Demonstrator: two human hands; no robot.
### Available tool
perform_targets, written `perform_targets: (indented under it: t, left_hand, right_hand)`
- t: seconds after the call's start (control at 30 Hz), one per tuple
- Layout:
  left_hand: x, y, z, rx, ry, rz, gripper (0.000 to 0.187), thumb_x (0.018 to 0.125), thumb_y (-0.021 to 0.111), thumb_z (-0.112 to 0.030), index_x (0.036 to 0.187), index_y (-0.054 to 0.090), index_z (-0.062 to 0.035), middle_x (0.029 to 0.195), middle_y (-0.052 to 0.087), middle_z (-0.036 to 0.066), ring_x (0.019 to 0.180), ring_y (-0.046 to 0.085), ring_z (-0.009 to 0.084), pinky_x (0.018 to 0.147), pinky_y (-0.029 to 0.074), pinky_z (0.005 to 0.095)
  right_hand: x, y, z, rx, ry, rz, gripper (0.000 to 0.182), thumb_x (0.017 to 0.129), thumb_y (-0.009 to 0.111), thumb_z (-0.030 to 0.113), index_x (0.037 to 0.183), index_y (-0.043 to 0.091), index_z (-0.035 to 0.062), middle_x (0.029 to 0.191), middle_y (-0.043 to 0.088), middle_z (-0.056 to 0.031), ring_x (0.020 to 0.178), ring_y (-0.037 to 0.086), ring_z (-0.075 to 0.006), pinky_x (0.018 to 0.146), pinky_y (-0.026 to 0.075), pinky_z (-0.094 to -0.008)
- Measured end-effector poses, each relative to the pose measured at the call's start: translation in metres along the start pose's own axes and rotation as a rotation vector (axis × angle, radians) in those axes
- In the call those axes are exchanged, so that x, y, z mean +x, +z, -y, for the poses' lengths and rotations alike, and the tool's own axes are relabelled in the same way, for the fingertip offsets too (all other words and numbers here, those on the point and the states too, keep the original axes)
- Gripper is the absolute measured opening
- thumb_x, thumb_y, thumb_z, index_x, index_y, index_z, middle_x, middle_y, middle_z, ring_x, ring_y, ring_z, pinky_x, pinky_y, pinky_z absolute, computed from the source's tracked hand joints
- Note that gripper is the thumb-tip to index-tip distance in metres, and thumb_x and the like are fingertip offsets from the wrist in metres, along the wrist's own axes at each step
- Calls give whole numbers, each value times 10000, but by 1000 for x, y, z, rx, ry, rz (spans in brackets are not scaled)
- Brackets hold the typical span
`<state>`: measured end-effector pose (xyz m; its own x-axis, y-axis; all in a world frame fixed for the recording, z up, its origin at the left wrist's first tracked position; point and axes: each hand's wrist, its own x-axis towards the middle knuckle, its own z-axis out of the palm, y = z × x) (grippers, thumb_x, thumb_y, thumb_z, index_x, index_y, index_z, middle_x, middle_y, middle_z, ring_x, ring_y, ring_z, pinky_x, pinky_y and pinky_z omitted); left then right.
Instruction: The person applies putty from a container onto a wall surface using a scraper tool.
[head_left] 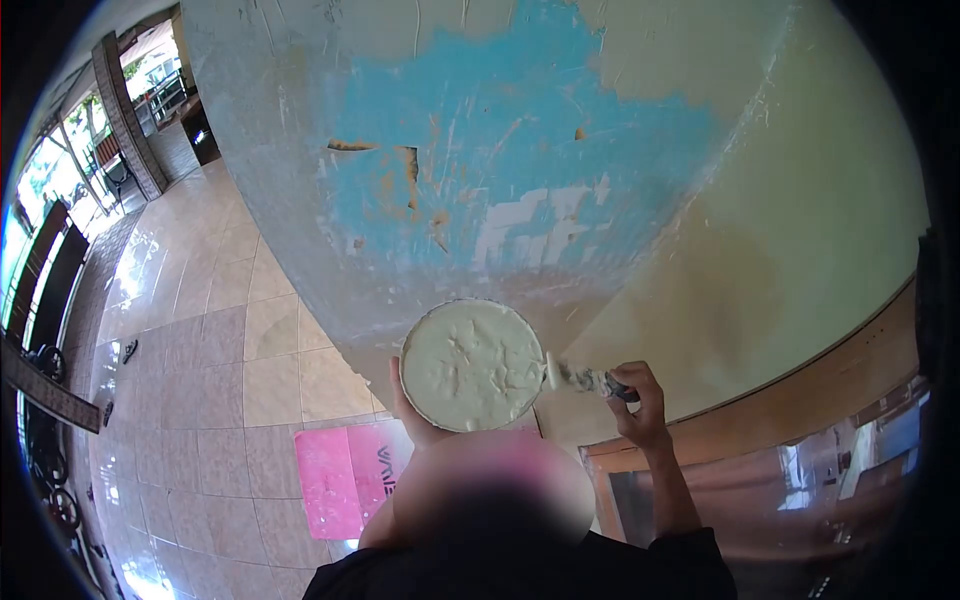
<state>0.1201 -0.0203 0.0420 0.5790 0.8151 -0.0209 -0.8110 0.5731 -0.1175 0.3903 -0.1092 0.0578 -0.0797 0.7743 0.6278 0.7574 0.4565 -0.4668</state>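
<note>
A round tub of pale cream putty (472, 365) is held up in front of the wall. My left hand (413, 415) supports it from the left side and below, and most of the fingers are hidden behind the tub. To the right, my right hand (642, 400) is closed round the dark handle of a putty knife (590, 380). Its blade is smeared with putty and reaches the tub's right rim, where a lump of putty sits. The wall (540, 140) ahead has a scraped turquoise patch, with white smears and several brown chips.
Below the tub lies a pink box or board (340, 480) on the tiled floor (220, 400). A wooden-framed window (780, 490) is at the lower right. Benches (45, 270) and a post (128, 120) stand at the far left. Sandals lie on the floor there.
</note>
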Motion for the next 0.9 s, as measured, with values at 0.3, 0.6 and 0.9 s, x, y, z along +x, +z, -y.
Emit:
perform_targets:
  t: [0.3, 0.6, 0.9]
  left_hand:
    - [8, -5, 5, 52, -9, 21, 800, 861, 456, -682, 1462, 359, -164, 1481, 370, 94, 1351, 353, 351, 1115, 265, 569]
    - [6, -8, -9, 178, 69, 51, 803, 850, 418, -714, 1458, 367, -193, 1477, 381, 61, 1350, 362, 313, 1105, 279, 553]
    - [-2, -13, -26, 222, 174, 52, 833, 832, 479, -693, 1466, 342, -171, 1495, 345, 72, 1370, 319, 350, 1121, 229, 605]
  right_hand:
    - [39, 2, 38, 846, 682, 111, 218, 915, 616, 166, 1052, 530, 19, 753, 573, -57, 441, 423, -50, 408, 320, -197]
    - [64, 25, 30, 1000, 559, 66, 235, 838, 648, 1, 1012, 494, 35, 784, 585, -54, 497, 474, -50, 415, 343, -201]
    - [141, 59, 19, 778, 224, -329, 293, 972, 541, 217, 1175, 532, 6, 817, 559, -51, 613, 499, -92, 523, 391, -240]
